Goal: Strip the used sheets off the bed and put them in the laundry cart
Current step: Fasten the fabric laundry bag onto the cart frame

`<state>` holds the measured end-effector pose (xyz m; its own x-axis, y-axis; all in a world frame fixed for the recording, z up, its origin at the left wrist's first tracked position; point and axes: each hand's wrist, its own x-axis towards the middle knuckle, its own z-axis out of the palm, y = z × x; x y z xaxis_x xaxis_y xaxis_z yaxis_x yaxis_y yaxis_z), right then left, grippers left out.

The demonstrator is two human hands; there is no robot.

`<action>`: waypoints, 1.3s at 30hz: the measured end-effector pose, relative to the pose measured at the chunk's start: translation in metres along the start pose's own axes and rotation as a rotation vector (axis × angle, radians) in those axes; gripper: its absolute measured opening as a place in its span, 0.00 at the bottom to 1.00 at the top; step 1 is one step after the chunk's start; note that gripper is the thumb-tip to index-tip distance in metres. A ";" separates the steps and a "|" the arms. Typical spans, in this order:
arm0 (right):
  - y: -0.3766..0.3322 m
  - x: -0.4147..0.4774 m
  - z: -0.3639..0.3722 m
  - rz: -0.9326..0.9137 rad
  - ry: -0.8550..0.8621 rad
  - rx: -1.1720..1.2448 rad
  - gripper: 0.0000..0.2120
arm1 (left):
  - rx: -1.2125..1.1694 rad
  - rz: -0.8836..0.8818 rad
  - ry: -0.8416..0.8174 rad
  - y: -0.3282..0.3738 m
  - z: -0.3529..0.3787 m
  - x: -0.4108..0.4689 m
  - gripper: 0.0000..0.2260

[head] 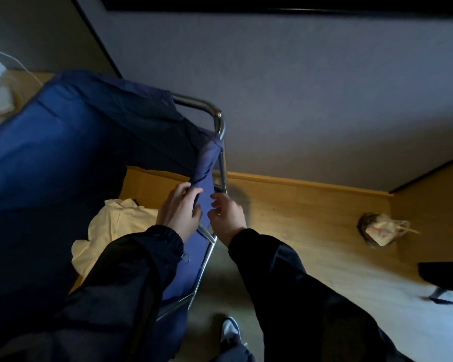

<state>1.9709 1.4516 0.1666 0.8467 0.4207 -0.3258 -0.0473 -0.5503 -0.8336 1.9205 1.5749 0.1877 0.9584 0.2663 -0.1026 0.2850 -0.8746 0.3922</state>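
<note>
The laundry cart (pixel 218 118) is a chrome tube frame with a dark blue fabric bag (pixel 63 142) hung on it, filling the left half of the view. A cream-white sheet (pixel 115 228) lies crumpled inside the bag, low down. My left hand (pixel 179 212) grips the blue fabric at the bag's near right corner. My right hand (pixel 225 215) hovers just right of that corner, fingers spread, holding nothing. Both arms wear black sleeves. The bed is not in view.
A grey wall rises behind the cart above a wooden skirting board and wood floor. A crumpled plastic bag (pixel 382 229) lies on the floor at right, a black bag (pixel 445 278) near the right edge. My shoe (pixel 229 331) shows at the bottom. A white cable (pixel 16 64) runs at upper left.
</note>
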 end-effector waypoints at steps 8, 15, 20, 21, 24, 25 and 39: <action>0.008 0.106 -0.048 0.010 -0.085 -0.027 0.23 | 0.062 -0.138 -0.050 0.020 0.007 0.106 0.22; 0.016 0.187 -0.060 -0.023 -0.268 0.013 0.31 | 0.128 -0.301 -0.158 0.045 0.012 0.172 0.34; 0.028 0.210 -0.053 -0.062 -0.341 0.097 0.17 | 0.120 -0.338 -0.162 0.043 0.017 0.183 0.34; 0.030 0.210 -0.052 -0.049 -0.342 0.121 0.17 | 0.115 -0.348 -0.165 0.043 0.018 0.182 0.34; 0.030 0.206 -0.047 -0.003 -0.290 0.194 0.17 | 0.095 -0.371 -0.157 0.042 0.018 0.177 0.33; 0.031 0.204 -0.046 -0.006 -0.260 0.178 0.15 | 0.084 -0.384 -0.153 0.042 0.018 0.174 0.32; 0.060 0.093 -0.055 0.051 -0.143 0.157 0.08 | 0.109 -0.285 -0.161 0.068 0.035 0.076 0.29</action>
<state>2.0762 1.4176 0.1108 0.7581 0.4990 -0.4198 -0.1795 -0.4593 -0.8700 2.0136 1.5213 0.1749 0.8278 0.4461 -0.3401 0.5328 -0.8151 0.2276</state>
